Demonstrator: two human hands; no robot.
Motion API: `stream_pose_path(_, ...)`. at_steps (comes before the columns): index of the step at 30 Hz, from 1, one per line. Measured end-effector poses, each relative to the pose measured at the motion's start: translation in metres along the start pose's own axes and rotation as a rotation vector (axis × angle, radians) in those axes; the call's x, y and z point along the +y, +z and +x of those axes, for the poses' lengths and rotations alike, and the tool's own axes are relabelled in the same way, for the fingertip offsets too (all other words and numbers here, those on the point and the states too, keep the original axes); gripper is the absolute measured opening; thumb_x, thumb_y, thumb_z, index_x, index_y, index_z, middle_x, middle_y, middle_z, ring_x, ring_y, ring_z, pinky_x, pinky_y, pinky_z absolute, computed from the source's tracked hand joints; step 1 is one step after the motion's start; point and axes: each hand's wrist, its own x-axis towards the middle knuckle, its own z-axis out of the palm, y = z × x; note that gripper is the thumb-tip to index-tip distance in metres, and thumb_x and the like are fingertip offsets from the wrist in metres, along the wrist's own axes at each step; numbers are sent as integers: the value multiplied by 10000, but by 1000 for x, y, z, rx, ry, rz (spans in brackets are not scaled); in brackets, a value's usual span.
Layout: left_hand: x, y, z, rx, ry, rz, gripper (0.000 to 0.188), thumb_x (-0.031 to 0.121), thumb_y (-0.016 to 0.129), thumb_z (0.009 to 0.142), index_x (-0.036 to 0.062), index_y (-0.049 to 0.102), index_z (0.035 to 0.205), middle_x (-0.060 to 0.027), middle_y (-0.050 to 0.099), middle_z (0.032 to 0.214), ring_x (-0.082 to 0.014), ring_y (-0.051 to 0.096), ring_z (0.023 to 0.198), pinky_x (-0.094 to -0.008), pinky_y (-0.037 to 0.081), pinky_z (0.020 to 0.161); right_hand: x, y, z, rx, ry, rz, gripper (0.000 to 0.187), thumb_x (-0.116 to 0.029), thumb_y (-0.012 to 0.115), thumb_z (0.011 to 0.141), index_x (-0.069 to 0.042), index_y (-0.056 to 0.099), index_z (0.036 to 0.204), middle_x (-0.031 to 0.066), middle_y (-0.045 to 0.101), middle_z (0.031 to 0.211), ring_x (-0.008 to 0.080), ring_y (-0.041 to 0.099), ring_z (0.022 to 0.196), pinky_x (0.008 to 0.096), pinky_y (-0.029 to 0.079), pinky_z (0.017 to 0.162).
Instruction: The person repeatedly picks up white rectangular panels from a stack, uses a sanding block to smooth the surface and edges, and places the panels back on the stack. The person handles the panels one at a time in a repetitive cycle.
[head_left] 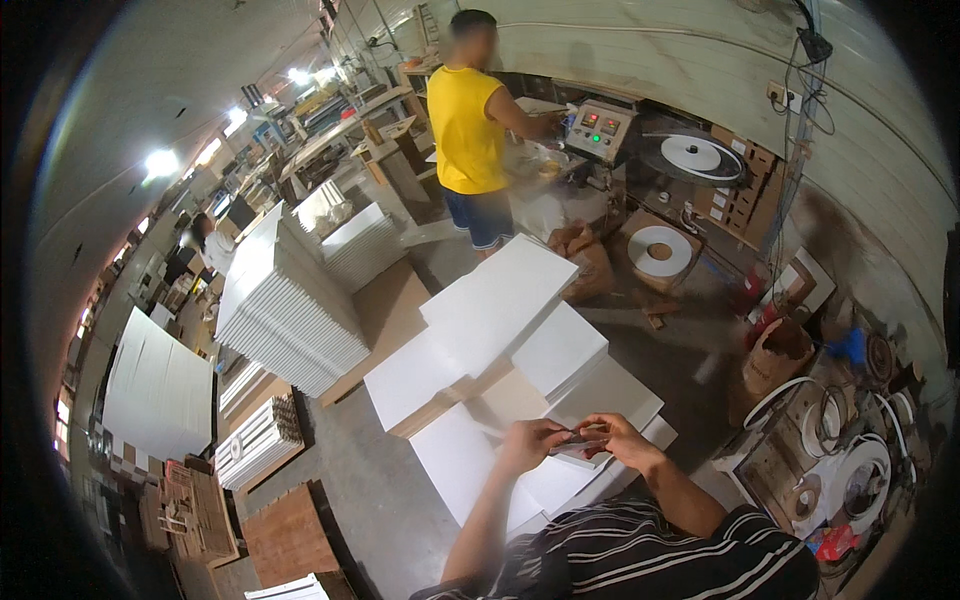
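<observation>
Both my hands meet over a stack of white panels [500, 330] in front of me. My left hand [532, 444] has its fingers pinched together on a small dark and pale thing. From the other side my right hand [614, 438] closes on the same thing, thumb and fingers drawn in. It is too small and too covered by the fingers to name. Several panels lie at differing angles on the stack, with a bare tan board [505, 398] showing between them.
A person in a yellow top [465, 130] works at a machine with a lit control box [600, 130]. A tall stack of white panels [285, 310] stands left. At right are a paper sack [775, 362] and rolls of white edging strip [862, 480].
</observation>
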Motion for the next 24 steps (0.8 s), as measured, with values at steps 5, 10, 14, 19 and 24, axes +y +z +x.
stream_pose_path(5, -1, 3, 3, 26, 25, 140, 193, 206, 722, 856, 22, 736, 910, -117, 692, 728, -163, 609, 609, -317, 486, 583, 6, -2, 2, -4, -99, -137, 279, -238, 656, 936, 29, 647, 1017, 57, 652, 823, 159, 676, 694, 287, 564, 621)
stream_pose_path(10, -1, 2, 5, 15, 34, 184, 219, 250, 735, 840, 35, 739, 883, -123, 691, 724, -188, 622, 595, -329, 492, 575, 18, -7, 7, 23, -134, -86, 256, -231, 649, 941, 20, 663, 987, 52, 655, 791, 157, 673, 669, 289, 558, 608)
stream_pose_path(14, -5, 3, 6, 21, 45, 198, 219, 255, 737, 833, 40, 740, 873, -121, 692, 727, -196, 631, 603, -332, 497, 583, 15, -5, 8, 64, -85, -121, 229, -208, 645, 945, 18, 670, 975, 53, 662, 796, 161, 672, 664, 291, 558, 612)
stream_pose_path(19, -8, 3, 6, -10, 50, 246, 220, 258, 742, 827, 43, 739, 874, -123, 693, 750, -202, 635, 609, -331, 502, 590, 9, 0, 6, 67, -87, -62, 168, -140, 636, 942, 17, 674, 989, 53, 668, 813, 162, 669, 709, 291, 556, 641)
stream_pose_path(24, -7, 2, 5, -43, 20, 180, 210, 234, 744, 831, 31, 735, 883, -124, 688, 744, -187, 631, 609, -323, 500, 588, 9, -4, 9, 4, -105, -159, 146, -82, 643, 922, 32, 679, 1006, 67, 681, 837, 162, 665, 746, 289, 554, 658)
